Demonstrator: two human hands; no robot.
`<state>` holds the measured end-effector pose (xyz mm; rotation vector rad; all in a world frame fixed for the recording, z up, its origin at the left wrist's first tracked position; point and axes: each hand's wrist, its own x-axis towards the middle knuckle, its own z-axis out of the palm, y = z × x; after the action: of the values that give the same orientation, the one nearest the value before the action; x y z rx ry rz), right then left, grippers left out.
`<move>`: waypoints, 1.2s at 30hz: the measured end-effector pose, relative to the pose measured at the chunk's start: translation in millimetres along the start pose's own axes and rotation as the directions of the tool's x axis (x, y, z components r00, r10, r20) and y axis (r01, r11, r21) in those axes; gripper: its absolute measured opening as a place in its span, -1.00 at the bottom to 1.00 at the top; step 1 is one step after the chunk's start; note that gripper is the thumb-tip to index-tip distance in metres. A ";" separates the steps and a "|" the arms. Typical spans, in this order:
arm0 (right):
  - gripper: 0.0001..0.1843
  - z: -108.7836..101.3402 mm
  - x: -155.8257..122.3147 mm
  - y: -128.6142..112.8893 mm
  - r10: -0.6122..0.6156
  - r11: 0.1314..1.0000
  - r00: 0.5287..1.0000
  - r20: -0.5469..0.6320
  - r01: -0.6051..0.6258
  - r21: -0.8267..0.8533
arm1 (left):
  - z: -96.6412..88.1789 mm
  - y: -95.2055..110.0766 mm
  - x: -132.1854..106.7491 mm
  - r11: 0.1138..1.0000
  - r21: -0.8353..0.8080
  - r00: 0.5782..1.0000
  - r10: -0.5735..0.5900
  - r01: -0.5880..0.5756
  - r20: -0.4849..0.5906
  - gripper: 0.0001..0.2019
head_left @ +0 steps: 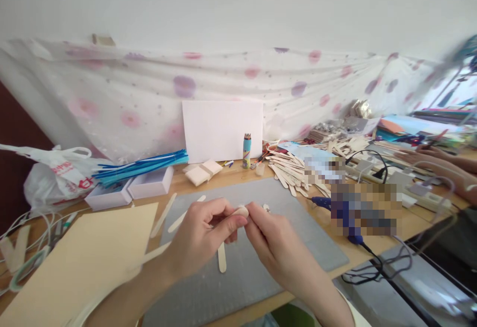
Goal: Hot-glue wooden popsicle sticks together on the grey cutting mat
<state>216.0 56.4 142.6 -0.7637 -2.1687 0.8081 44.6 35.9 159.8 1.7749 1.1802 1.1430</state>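
Observation:
My left hand [203, 232] and my right hand [274, 240] meet above a grey cutting mat [294, 227]. Both pinch the same wooden craft stick [240, 211], whose rounded end shows between the fingertips. Another flat wooden stick [222, 257] lies on the mat just under my left hand. Two more sticks [164, 214] lie at the mat's left edge.
A tan board [85, 262] lies at the left. White boxes [128, 188] with blue pipe cleaners [141, 165], a white card [222, 129], a pencil tube [246, 150] and a pile of sticks [286, 168] stand behind. A glue gun [324, 202] and cables lie right. Another person's hands [428, 158] work at far right.

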 end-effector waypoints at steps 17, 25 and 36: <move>-0.72 10.0 11.4 3.5 -0.075 0.970 0.997 -0.014 0.070 -0.233 | -1.6 1.7 -13.4 0.997 -0.053 0.996 -0.059 0.056 -0.064 -0.66; -0.78 10.4 25.6 8.7 -0.095 0.929 0.994 0.062 0.111 -0.352 | 0.2 4.2 -14.0 0.983 -0.154 0.981 -0.125 0.102 -0.146 -0.66; -0.82 9.2 30.6 9.9 -0.181 0.856 0.981 0.068 0.191 -0.481 | 2.9 -2.6 -20.5 0.999 0.040 0.972 0.000 0.010 -0.233 -0.70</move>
<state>193.7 81.4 142.3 -0.7671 -2.4515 0.1605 42.5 17.3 150.6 1.7003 1.3519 1.3627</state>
